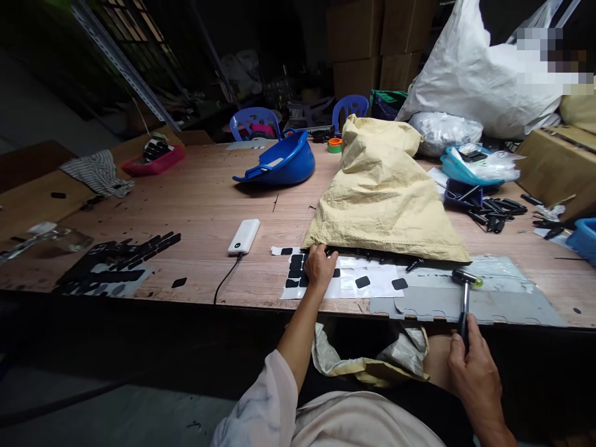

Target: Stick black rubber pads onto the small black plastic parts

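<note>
My left hand [320, 266] rests knuckles-up on a white backing sheet [372, 282] with black pads stuck to it, at the foot of a yellow woven sack [382, 192]. Its fingers curl down onto the sheet; whether they pinch a pad is hidden. My right hand [472, 366] is below the table's front edge, fingers wrapped round the handle of a small hammer [465, 292]. The hammer's head lies on a grey metal plate [465, 304] at the table edge.
On the wooden table [200, 205] are a white power bank [244, 236] with cable, black pads [116, 264] at left, an overturned blue basin [282, 164], a red tray [153, 160], black parts [493, 208] and teal trays at right. Another sack [367, 366] lies in my lap.
</note>
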`<action>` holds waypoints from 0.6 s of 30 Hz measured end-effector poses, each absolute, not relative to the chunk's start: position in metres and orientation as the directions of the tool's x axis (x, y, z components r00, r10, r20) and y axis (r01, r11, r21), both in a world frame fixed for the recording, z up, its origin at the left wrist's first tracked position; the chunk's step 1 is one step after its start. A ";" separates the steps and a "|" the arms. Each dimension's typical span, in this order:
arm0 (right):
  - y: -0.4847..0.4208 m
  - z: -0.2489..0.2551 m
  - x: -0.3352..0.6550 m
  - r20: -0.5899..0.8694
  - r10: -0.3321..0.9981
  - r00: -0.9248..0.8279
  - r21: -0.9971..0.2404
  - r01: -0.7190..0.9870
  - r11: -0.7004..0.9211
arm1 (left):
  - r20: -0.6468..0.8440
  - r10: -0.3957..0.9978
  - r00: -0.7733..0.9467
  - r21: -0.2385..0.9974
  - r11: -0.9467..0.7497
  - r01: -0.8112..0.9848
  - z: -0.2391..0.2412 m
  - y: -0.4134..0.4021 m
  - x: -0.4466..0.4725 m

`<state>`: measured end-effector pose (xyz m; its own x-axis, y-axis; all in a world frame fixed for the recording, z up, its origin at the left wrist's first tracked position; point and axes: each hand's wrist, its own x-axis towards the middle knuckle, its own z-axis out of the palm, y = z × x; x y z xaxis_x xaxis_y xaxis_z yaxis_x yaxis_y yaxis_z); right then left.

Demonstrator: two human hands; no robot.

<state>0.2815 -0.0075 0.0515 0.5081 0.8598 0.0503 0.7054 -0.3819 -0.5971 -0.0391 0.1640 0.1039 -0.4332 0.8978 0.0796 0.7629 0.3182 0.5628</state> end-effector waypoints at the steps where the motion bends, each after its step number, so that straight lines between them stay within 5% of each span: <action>1: -0.008 0.052 0.282 0.045 0.860 0.508 -0.599 0.703 -0.384 | 0.071 0.902 -0.427 0.557 0.319 0.767 0.103 0.164 -0.040; 8: -0.006 0.053 0.280 0.070 0.852 0.519 -0.599 0.705 -0.380 | 0.054 0.904 -0.424 0.588 0.315 0.745 0.103 0.121 -0.061; 14: -0.005 0.049 0.283 0.109 0.846 0.522 -0.623 0.699 -0.351 | 0.130 0.988 -0.084 0.772 -0.048 0.634 0.089 0.092 -0.034; 18: -0.005 0.047 0.285 0.058 0.821 0.568 -0.719 0.594 -0.360 | 0.142 0.984 0.104 0.783 -0.176 0.596 0.083 0.101 0.003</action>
<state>0.2854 -0.0052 0.0465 0.5676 0.8213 0.0578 0.5940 -0.3599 -0.7194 0.0034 0.1013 0.0833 0.1036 0.9844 0.1419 0.5964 -0.1757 0.7832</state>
